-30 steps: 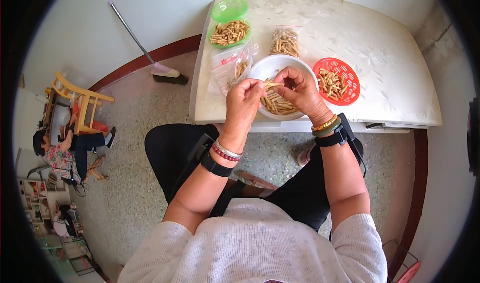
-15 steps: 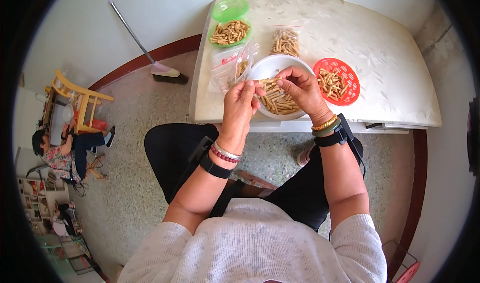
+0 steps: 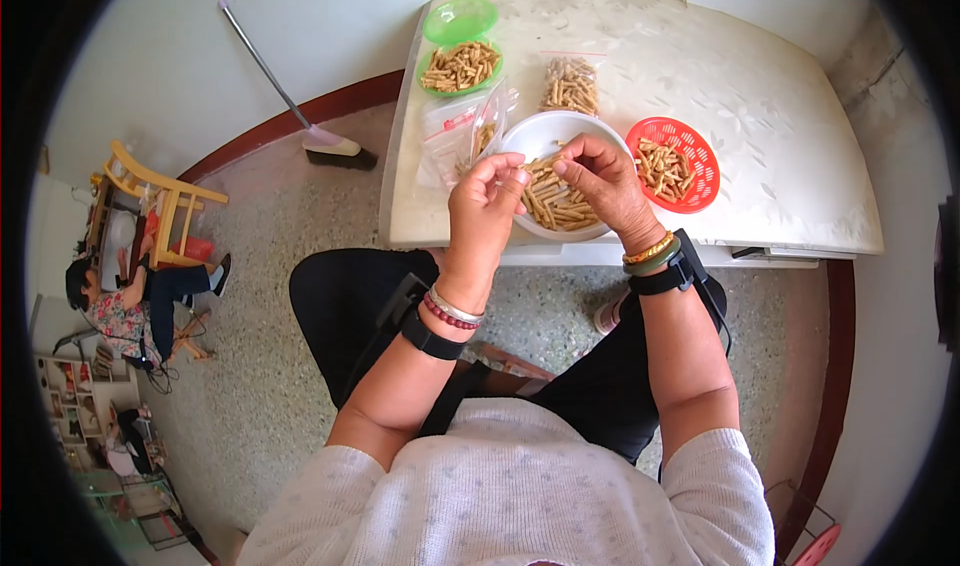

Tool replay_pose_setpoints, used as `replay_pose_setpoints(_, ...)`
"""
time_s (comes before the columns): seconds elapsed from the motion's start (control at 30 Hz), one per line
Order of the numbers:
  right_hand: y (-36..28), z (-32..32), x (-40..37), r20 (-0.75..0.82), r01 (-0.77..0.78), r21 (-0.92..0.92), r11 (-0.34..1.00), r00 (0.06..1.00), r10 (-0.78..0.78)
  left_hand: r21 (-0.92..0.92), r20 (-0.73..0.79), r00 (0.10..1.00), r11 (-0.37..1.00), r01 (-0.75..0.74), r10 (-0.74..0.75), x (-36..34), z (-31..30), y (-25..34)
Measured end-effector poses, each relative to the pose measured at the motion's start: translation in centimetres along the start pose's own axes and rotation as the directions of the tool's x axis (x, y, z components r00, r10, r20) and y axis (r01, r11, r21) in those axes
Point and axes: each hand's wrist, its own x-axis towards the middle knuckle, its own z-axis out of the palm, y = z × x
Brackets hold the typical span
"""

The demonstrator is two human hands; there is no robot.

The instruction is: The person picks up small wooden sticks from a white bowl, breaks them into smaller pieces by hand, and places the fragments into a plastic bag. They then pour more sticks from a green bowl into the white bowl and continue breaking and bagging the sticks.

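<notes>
My left hand [image 3: 485, 201] is closed over the near left side of the white bowl [image 3: 522, 129], thumb and forefinger pinched together; what they hold, if anything, is too small to make out. Over the bowl's right side, my right hand [image 3: 605, 184] pinches a short tan stick, mostly covered by its fingers. More tan sticks [image 3: 556, 206] of the same kind lie in the bowl below. Just left of the bowl rests an open clear zip bag [image 3: 486, 134] with some sticks inside. A red basket [image 3: 708, 173] with shorter pieces stands near my right hand.
A filled zip bag [image 3: 571, 86] lies behind the bowl. A green container [image 3: 438, 90] of sticks and a green lid [image 3: 460, 20] are at the table's far left corner. A broom [image 3: 332, 146] leans on the wall. Another person [image 3: 120, 316] sits far left near a wooden chair [image 3: 180, 211].
A stick stretched between both hands' fingertips before. Now my left hand has turned and its fingers have shifted, while my right hand stays almost in place.
</notes>
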Motion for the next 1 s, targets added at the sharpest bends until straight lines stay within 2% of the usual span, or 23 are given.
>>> replay_pose_setpoints(0.07, -0.1, -0.1, -0.1, 0.018, 0.000, -0.013, 1.000, 1.000, 0.001, 0.284, 0.014, 0.977, 0.936, -0.209, 0.214, 0.4, -0.3, -1.1)
replay_pose_setpoints(0.1, -0.2, -0.2, -0.1, 0.037, -0.002, -0.025, 1.000, 0.999, 0.003, 0.285, 0.016, 0.976, 0.935, -0.213, 0.218, 0.3, -0.2, -0.9)
replay_pose_setpoints(0.17, -0.2, -0.1, -0.2, 0.041, -0.003, -0.038, 0.999, 0.999, 0.004, 0.514, 0.069, 0.932, 0.788, -0.338, 0.355, 0.0, -0.3, -0.1)
replay_pose_setpoints(0.23, -0.5, 0.0, -0.3, 0.038, -0.004, -0.049, 0.999, 0.999, 0.005, 0.601, 0.117, 0.845, 0.640, -0.479, 0.522, 0.3, -0.5, 1.4)
replay_pose_setpoints(0.3, -0.9, 0.3, -0.3, 0.002, 0.000, -0.052, 0.999, 1.000, 0.000, 0.687, 0.115, 0.809, 0.542, -0.484, 0.577, 1.1, -0.9, 3.5)
replay_pose_setpoints(0.37, -0.8, 0.2, -0.3, -0.004, -0.014, -0.040, 0.999, 1.000, 0.014, 0.807, 0.140, 0.851, 0.439, -0.394, 0.506, 2.0, -1.4, 5.3)
replay_pose_setpoints(0.4, -0.8, 0.2, -0.2, 0.000, -0.031, -0.030, 0.999, 1.000, 0.031, 0.807, 0.145, 0.849, 0.436, -0.399, 0.508, 2.7, -1.7, 5.5)
replay_pose_setpoints(0.47, -0.2, 0.0, 0.0, 0.039, -0.042, -0.046, 0.998, 0.998, 0.044, 0.862, 0.228, 0.793, 0.262, -0.434, 0.564, 4.2, -2.4, 5.3)
replay_pose_setpoints(0.5, 0.1, 0.0, 0.0, 0.080, -0.060, -0.064, 0.996, 0.995, 0.065, 0.861, 0.235, 0.791, 0.256, -0.439, 0.566, 4.7, -2.5, 5.2)
replay_pose_setpoints(0.57, 0.5, -0.2, 0.1, 0.090, -0.089, -0.113, 0.990, 0.991, 0.099, 0.910, 0.276, 0.836, 0.151, -0.386, 0.473, 5.3, -2.8, 5.1)
replay_pose_setpoints(0.6, 0.4, 0.1, 0.0, 0.106, -0.093, -0.118, 0.989, 0.989, 0.106, 0.909, 0.281, 0.835, 0.148, -0.389, 0.473, 5.4, -2.7, 5.3)
replay_pose_setpoints(0.67, 0.4, 0.3, -0.1, 0.120, -0.100, -0.123, 0.987, 0.986, 0.115, 0.904, 0.360, 0.789, 0.022, -0.426, 0.497, 5.4, -2.5, 5.5)
replay_pose_setpoints(0.7, 0.4, 0.3, -0.1, 0.129, -0.089, -0.135, 0.987, 0.986, 0.106, 0.904, 0.361, 0.790, 0.023, -0.427, 0.496, 5.4, -2.5, 5.6)
replay_pose_setpoints(0.77, 0.6, 0.2, -0.2, 0.142, -0.079, -0.147, 0.986, 0.985, 0.100, 0.915, 0.390, 0.816, -0.083, -0.394, 0.427, 5.6, -2.6, 5.8)
replay_pose_setpoints(0.9, 0.0, 0.2, -0.1, 0.121, -0.061, -0.215, 0.975, 0.989, 0.089, 0.941, 0.328, 0.851, -0.065, -0.332, 0.409, 7.1, -3.8, 5.4)
replay_pose_setpoints(0.93, -0.5, 0.4, -0.2, 0.098, -0.045, -0.268, 0.962, 0.992, 0.074, 0.890, 0.282, 0.881, 0.239, -0.388, 0.380, 7.8, -4.6, 4.9)
replay_pose_setpoints(0.97, -0.7, 0.6, -0.1, 0.096, -0.043, -0.265, 0.963, 0.993, 0.071, 0.756, 0.248, 0.909, 0.520, -0.398, 0.335, 8.4, -5.2, 4.3)
replay_pose_setpoints(1.0, -0.9, 0.9, 0.1, 0.096, 0.039, -0.285, 0.958, 0.995, -0.012, 0.757, 0.250, 0.908, 0.517, -0.399, 0.335, 8.1, -5.0, 4.9)
